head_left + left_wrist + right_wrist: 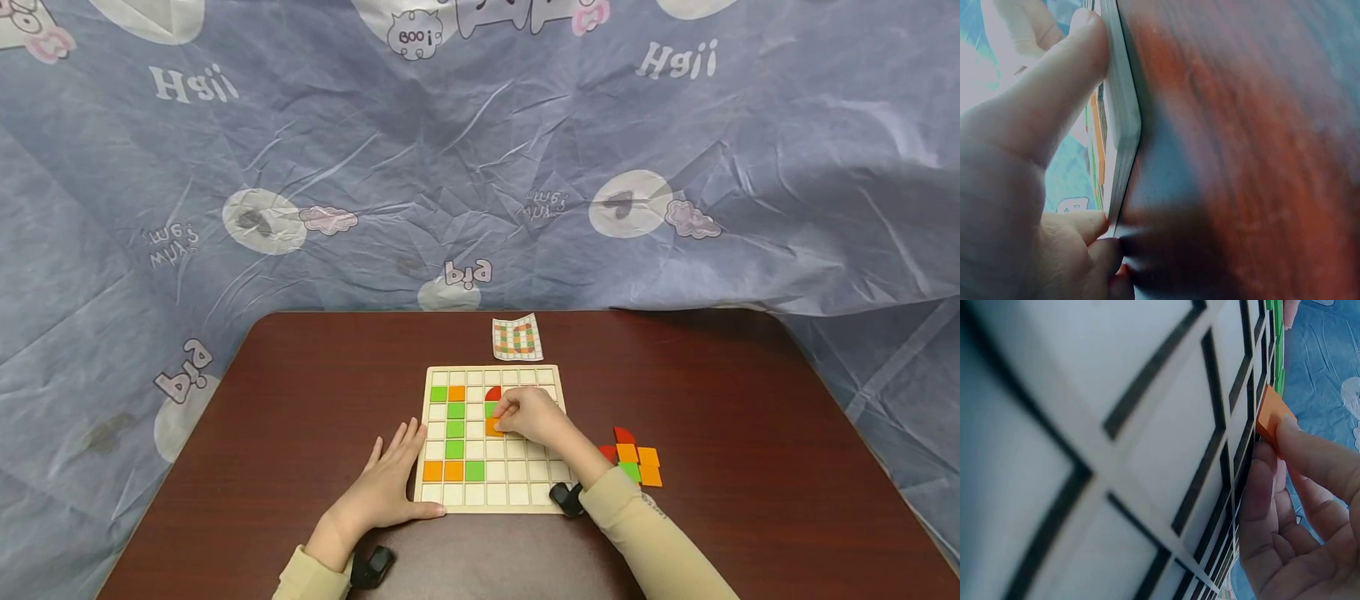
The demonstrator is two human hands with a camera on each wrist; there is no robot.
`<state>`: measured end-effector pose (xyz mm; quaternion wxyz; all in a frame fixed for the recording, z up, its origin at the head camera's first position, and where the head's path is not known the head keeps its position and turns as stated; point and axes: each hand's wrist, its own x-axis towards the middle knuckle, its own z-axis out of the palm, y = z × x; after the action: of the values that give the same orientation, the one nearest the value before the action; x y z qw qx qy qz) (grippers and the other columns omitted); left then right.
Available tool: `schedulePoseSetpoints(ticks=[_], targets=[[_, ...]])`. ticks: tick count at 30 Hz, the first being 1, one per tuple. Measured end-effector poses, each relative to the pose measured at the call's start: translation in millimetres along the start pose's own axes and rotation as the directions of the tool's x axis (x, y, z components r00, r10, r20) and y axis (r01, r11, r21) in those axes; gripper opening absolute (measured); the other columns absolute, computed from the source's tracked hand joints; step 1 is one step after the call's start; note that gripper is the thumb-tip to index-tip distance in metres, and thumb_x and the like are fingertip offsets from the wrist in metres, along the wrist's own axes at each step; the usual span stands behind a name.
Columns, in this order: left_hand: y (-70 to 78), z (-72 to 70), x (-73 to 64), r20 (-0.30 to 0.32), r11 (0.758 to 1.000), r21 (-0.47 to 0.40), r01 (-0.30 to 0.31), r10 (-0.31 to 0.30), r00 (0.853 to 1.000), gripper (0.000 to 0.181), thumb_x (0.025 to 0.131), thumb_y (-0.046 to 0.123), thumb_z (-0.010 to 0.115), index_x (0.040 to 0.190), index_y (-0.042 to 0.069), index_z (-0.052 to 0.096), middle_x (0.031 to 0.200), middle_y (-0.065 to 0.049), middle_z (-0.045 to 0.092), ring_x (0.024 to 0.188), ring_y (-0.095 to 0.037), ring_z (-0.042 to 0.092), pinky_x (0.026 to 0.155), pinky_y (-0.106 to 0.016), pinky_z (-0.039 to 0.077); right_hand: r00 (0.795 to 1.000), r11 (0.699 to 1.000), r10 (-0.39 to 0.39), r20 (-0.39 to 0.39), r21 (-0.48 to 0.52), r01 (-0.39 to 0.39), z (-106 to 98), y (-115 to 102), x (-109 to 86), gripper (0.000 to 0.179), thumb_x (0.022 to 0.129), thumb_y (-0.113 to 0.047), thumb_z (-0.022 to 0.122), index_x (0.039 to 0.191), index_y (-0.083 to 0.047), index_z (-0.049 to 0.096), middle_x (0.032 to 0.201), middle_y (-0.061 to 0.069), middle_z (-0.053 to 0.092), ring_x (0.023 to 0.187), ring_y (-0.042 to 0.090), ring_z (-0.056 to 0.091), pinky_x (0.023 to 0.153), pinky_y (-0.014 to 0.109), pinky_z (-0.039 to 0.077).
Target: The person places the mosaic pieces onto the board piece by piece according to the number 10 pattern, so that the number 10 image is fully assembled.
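A pale wooden grid board (496, 495) lies on the table with green, orange and red tiles in some of its squares. My right hand (531, 414) is over its middle and pinches an orange square tile (492, 428) by thumb and fingers. In the right wrist view that orange tile (1271, 412) is tilted against the grid. Just above it on the board are a green tile (491, 409) and a red quarter-round tile (492, 393). My left hand (381, 490) rests at the board's left edge with fingers spread, its thumb (1060, 87) on the near corner.
Loose orange, green and red tiles (649, 475) lie right of the board, partly behind my right forearm. A small printed pattern card (517, 338) sits beyond the board's far edge. The dark red table (315, 375) ends at a blue-grey printed cloth (420, 167).
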<state>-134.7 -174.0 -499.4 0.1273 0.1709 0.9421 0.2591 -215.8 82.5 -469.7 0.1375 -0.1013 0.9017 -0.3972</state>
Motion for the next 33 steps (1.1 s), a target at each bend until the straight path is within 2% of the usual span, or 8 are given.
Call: schedulePoseSetpoints(ticks=[11, 18, 25, 33], targets=[[-0.8, 0.3, -0.4, -0.002, 1.0, 0.01, 0.001, -0.001, 1.0, 0.12, 0.071, 0.059, 0.081, 0.157, 0.004, 0.019, 0.165, -0.017, 0.013, 0.153, -0.033, 0.011, 0.12, -0.063, 0.008, 0.999, 0.994, -0.036, -0.04, -0.109, 0.032, 8, -2, 0.6, 0.011, 0.079, -0.004, 0.079, 0.076, -0.01, 0.071, 0.07, -0.003, 0.063, 0.067, 0.009, 0.054, 0.064, 0.023, 0.047], [-0.3, 0.4, 0.2, 0.001, 1.0, 0.013, 0.001, -0.001, 1.0, 0.12, 0.071, 0.059, 0.081, 0.157, 0.004, 0.019, 0.165, -0.017, 0.012, 0.153, -0.033, 0.011, 0.12, -0.063, 0.008, 0.998, 0.996, -0.038, -0.043, -0.085, 0.034, 4, -3, -3.8, 0.009, 0.081, -0.006, 0.078, 0.077, -0.011, 0.071, 0.073, -0.002, 0.063, 0.067, 0.01, 0.055, 0.064, 0.025, 0.046], [-0.5, 0.7, 0.1, -0.002, 1.0, 0.01, -0.004, 0.004, 1.0, 0.12, 0.071, 0.06, 0.081, 0.157, 0.004, 0.019, 0.165, -0.017, 0.013, 0.153, -0.033, 0.011, 0.12, -0.063, 0.008, 1.0, 0.999, 0.016, -0.02, 0.03, -0.016, -15, 2, -11.8, 0.004, 0.084, -0.015, 0.076, 0.085, -0.013, 0.073, 0.081, -0.003, 0.069, 0.07, 0.011, 0.057, 0.065, 0.026, 0.046], [-1.1, 0.9, -0.7, -0.01, 1.0, 0.016, -0.012, 0.012, 1.0, 0.119, 0.071, 0.059, 0.08, 0.157, 0.005, 0.02, 0.165, -0.016, 0.014, 0.153, -0.033, 0.011, 0.12, -0.064, 0.008, 1.0, 0.996, 0.021, -0.01, 0.092, -0.02, -49, 21, -29.6, 0.013, 0.089, -0.02, 0.072, 0.095, -0.008, 0.074, 0.087, 0.001, 0.071, 0.077, 0.015, 0.063, 0.07, 0.028, 0.05]])
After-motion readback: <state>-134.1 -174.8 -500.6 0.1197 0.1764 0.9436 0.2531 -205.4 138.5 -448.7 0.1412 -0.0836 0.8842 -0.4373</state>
